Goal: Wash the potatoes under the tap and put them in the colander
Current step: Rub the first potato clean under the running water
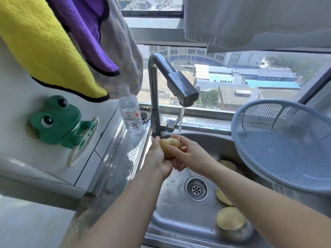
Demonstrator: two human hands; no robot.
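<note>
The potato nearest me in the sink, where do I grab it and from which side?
Grip the nearest potato across its middle, from above on the drain side. It lies flat in the near right corner of the sink, so likely only its top and left flank give finger room.

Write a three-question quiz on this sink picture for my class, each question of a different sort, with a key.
1. True or false: the colander already holds potatoes.
2. How many loose potatoes show in the sink? A) one B) three C) six
3. Short answer: what do the left hand and right hand hold under the stream from the tap?

Key: 1 false; 2 B; 3 a potato.
</note>
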